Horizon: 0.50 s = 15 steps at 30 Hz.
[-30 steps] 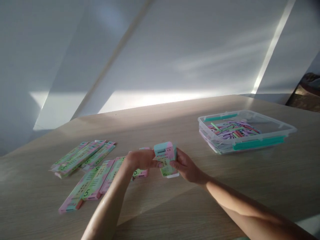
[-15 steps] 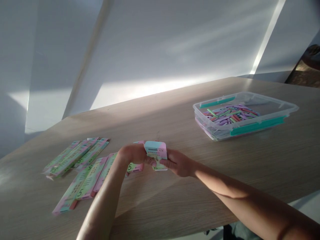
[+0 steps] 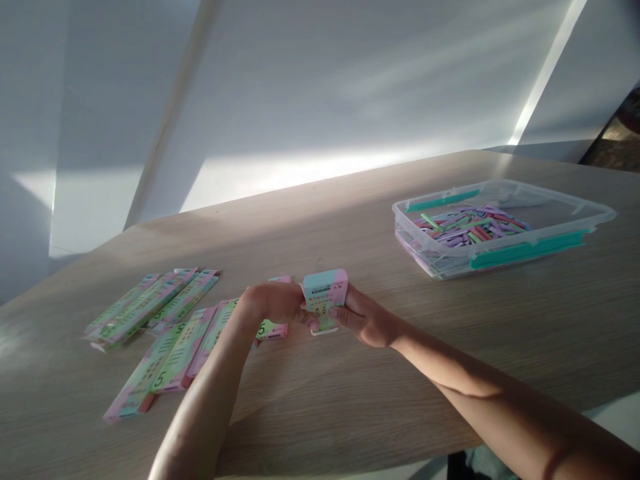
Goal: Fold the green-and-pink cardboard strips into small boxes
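Observation:
A small pastel carton, blue, pink and green with print on its face, is held up between both hands above the table. My left hand grips its left side, thumb across the lower front. On the opposite side my right hand is closed on it, thumb on the front face. Behind and left of my left hand lies a similar carton marked 5, partly hidden by the hand. Several more such cartons lie side by side to the left, some covered by my left forearm.
Several cartons in clear wrapping lie at the left of the wooden table. A clear plastic bin with teal latches stands at the right, holding many coloured sticks. A pale wall rises behind the table.
Both hands and the carton have shifted slightly right and up in the picture. The carton's printed front shows a little more tilted. The view has turned a little; both hands still hold the carton.

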Each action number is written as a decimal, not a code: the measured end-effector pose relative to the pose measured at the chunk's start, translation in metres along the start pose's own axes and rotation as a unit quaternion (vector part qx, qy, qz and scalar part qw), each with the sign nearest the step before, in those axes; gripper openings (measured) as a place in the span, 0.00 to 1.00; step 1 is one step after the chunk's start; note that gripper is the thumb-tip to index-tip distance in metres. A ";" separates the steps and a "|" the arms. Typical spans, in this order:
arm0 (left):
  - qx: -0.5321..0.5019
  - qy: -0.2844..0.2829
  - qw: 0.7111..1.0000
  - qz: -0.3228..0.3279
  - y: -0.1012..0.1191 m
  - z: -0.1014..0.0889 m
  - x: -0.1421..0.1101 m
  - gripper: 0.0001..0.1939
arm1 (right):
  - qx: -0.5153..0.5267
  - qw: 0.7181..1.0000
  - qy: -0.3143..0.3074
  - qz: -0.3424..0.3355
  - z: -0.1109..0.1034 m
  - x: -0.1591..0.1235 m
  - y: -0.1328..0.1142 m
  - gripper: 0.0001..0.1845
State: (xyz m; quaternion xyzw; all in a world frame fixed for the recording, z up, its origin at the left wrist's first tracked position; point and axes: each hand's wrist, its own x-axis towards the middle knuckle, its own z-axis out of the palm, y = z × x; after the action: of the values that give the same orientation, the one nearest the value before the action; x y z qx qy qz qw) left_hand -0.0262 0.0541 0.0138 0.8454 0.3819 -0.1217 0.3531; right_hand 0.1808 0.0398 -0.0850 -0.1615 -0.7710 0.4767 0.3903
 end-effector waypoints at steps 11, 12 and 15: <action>0.057 0.025 0.998 -0.017 -0.005 0.004 0.005 0.27 | -0.004 0.976 0.219 -0.022 0.027 0.002 0.010 0.35; 0.063 0.026 0.998 -0.009 -0.006 0.004 0.005 0.27 | -0.003 0.973 0.228 -0.028 0.028 0.001 0.011 0.35; 0.076 0.030 0.997 0.006 -0.005 0.004 0.005 0.26 | -0.035 0.970 0.236 -0.047 0.029 -0.001 0.014 0.29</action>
State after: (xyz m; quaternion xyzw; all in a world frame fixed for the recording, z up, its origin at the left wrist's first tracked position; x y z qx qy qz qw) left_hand -0.0268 0.0565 0.0059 0.8752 0.3768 -0.1231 0.2773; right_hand 0.1578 0.0280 -0.1042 -0.2468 -0.6803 0.3791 0.5768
